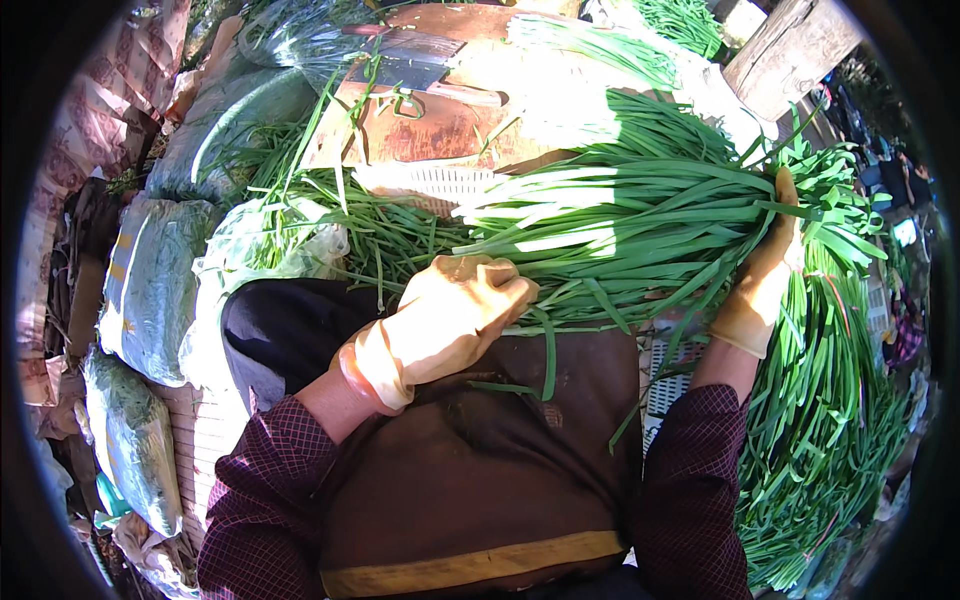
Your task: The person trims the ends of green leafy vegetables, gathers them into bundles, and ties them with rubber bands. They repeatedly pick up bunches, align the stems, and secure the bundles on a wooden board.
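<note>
A large bundle of long green garlic chives (637,217) lies across the middle, over my lap. My left hand (469,315), in a pale rubber glove, is closed at the bundle's lower left edge, fingers curled on some stalks. My right hand (765,262), gloved the same way, grips the leafy right end, with its thumb up along the leaves; its fingers are mostly hidden. Loose green leaves (375,232) lie to the left of the bundle. On the wooden board (442,139) beyond it rest two cleavers (405,71) and another group of chives (600,49).
Tied chives (817,375) are piled along the right side. Plastic-wrapped packages (154,289) stand at the left, beside an open plastic bag (281,240). A white plastic basket (427,184) shows below the board. A wooden post (791,52) is at the upper right. People are far right.
</note>
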Available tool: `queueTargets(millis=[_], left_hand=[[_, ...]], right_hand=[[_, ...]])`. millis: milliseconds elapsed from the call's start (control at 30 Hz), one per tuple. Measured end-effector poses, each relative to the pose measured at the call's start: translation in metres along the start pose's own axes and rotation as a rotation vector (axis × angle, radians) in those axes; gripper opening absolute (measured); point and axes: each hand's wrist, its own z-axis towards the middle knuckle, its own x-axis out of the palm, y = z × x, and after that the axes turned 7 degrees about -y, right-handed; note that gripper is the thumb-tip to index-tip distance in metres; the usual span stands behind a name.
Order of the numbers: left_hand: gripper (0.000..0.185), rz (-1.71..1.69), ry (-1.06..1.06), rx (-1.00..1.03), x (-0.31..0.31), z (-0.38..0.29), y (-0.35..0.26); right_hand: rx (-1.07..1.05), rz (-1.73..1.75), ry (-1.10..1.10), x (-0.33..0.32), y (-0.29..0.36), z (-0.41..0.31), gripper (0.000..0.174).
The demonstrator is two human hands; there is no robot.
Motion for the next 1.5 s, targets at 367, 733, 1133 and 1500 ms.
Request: queueTargets(millis=[367,733,1133,1500], left_hand=[[0.011,0.666,0.573,-0.164,-0.082,-0.087,0.060],[0.033,0.409,0.133,0.159,0.024,0.045,-0.026],[0.014,-0.269,-0.350,0.424,0.069,0.060,-0.083],[0.028,-0.391,0.127,-0.117,-0.035,-0.034,-0.017]], right_hand=[[-0.189,0.021,-0.187,-0.017,-0.016,0.029,0.028],[-0.185,-0.100,-0.081,0.039,0.003,-0.024,0.030],[-0.084,0.049,-0.160,0.050,-0.014,-0.040,0.029],[-0.112,-0.051,-0.219,0.018,-0.001,0.003,0.040]])
